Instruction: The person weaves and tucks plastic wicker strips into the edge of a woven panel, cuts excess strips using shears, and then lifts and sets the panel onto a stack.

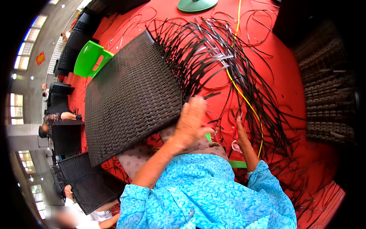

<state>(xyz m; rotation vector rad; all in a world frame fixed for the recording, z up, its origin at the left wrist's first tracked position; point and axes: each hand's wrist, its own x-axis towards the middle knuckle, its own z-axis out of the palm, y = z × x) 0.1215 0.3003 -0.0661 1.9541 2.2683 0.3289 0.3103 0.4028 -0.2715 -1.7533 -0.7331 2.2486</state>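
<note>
A dark brown woven wicker panel point(131, 97) lies tilted across my knees. Long loose black strips point(190, 57) fan out from its right edge. At the panel's near right corner is my left hand point(189, 122), somewhat blurred, with fingers stretched out and the thumb apart; nothing shows in it. Lower and to the right, my right hand point(242, 134) is closed round a red-handled tool point(235, 133), whose exact kind I cannot make out. Beside that hand's palm shows a small whitish-pink piece point(236, 146), too small to name.
A yellow cord point(244, 93) runs over the red floor point(267, 72) among scattered strips. A green plastic chair point(89, 59) stands beyond the panel. Woven pieces point(324, 87) rise at right, and a green round base point(197, 4) lies at the far edge. People work at left.
</note>
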